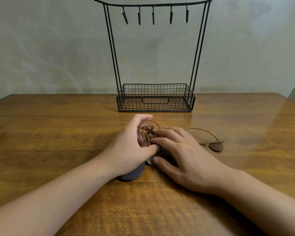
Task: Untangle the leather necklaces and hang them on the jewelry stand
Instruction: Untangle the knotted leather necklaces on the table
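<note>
On the brown wooden table (58, 133), before the black wire jewelry stand (154, 97), both hands work the tangled brown leather necklaces (146, 133): left hand (131, 147) fingers curled around cords, right hand (180, 155) fingers pinching them.

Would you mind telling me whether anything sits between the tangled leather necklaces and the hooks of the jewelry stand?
Nothing visible does. The tangled brown leather necklaces lie on the wooden table in both hands, just before the black wire jewelry stand. All five hooks hang bare; only the stand's low mesh basket lies between.
</note>
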